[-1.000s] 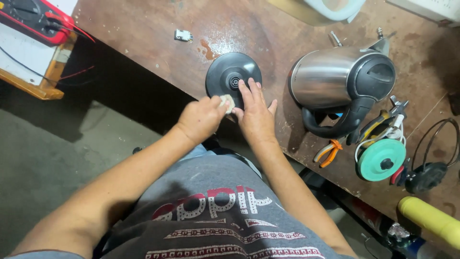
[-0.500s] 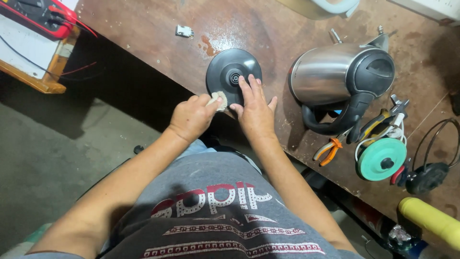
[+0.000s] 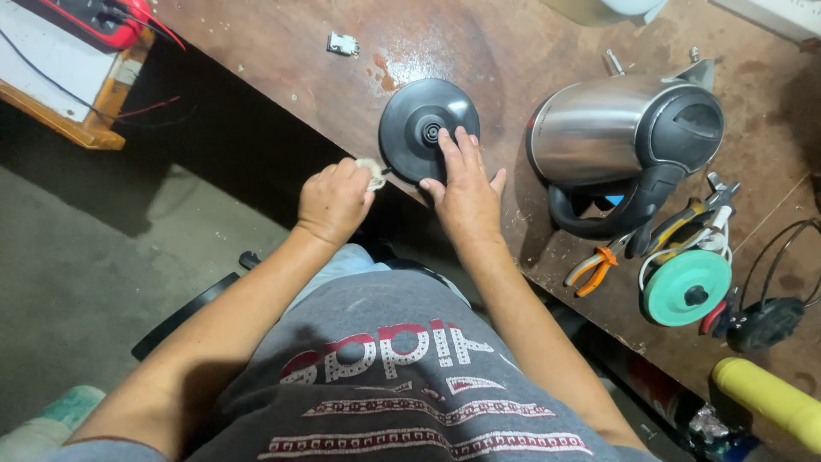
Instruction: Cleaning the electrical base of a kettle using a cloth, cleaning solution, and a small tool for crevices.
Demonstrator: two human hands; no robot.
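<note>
The round black kettle base (image 3: 428, 130) lies near the front edge of the brown tabletop (image 3: 530, 51), with the steel kettle (image 3: 624, 137) on its side at its 3 o'clock. The right hand (image 3: 466, 184) lies flat, fingers released and spread over the base. The left hand (image 3: 333, 201), at the base's 8 o'clock, is clenched on a small pale plug (image 3: 371, 174). A hard tug there could drag the base off the edge.

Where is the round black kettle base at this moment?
The round black kettle base lies near the wooden table's front edge, under the right hand, left of the steel kettle.
</note>
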